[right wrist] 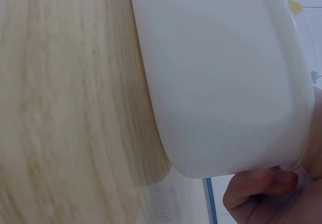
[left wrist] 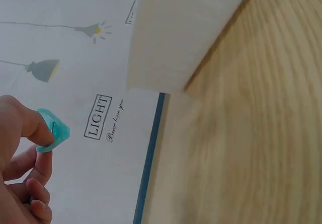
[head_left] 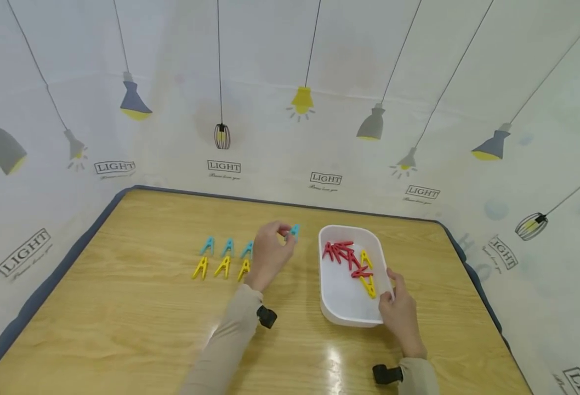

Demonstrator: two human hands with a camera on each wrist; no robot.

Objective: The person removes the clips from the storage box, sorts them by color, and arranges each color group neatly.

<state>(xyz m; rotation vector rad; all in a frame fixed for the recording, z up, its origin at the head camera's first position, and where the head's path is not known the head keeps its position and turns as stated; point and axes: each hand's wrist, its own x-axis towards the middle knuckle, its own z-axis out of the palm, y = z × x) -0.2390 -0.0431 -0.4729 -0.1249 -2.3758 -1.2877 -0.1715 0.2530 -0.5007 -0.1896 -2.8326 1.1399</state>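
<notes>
My left hand pinches a blue clothespin above the table, left of the white tray. In the left wrist view the hand holds the blue clothespin between thumb and finger. My right hand grips the tray's right rim, fingers curled over it; the right wrist view shows the hand at the tray's side. Several red clothespins and yellow ones lie inside the tray.
Left of my left hand, three blue clothespins lie in a row above three yellow ones on the wooden table. The left forearm stretches over the table's front. A white sheet printed with lamps rises behind the table's dark edge.
</notes>
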